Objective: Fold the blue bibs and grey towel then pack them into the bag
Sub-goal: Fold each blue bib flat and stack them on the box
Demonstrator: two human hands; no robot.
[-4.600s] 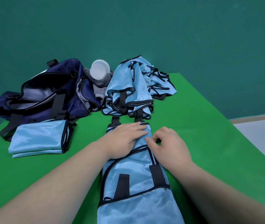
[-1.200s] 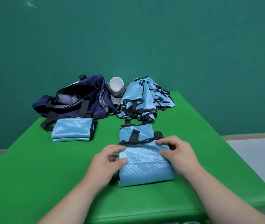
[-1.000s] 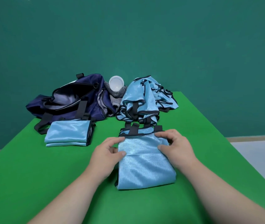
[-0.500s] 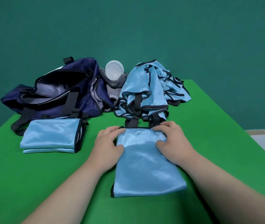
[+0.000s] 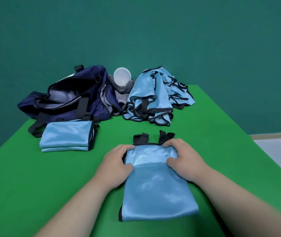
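Note:
A folded blue bib (image 5: 155,187) lies in front of me on the green table (image 5: 33,182), its black straps poking out at the far edge. My left hand (image 5: 115,165) grips its far left corner and my right hand (image 5: 182,159) grips its far right corner, thumbs on top. Another folded blue bib (image 5: 66,135) lies to the left. A heap of unfolded blue bibs (image 5: 151,98) sits at the back. The open navy bag (image 5: 68,98) stands at the back left, with the grey towel (image 5: 122,93) bunched between bag and heap.
A white cup (image 5: 122,79) lies on its side on the grey towel. The table's right edge drops to a pale floor (image 5: 280,151). A teal wall stands behind the table.
The long bib was folded up into a compact rectangle. Over the last second both hands slid the fold's far edge up over the strap end and now hold its corners.

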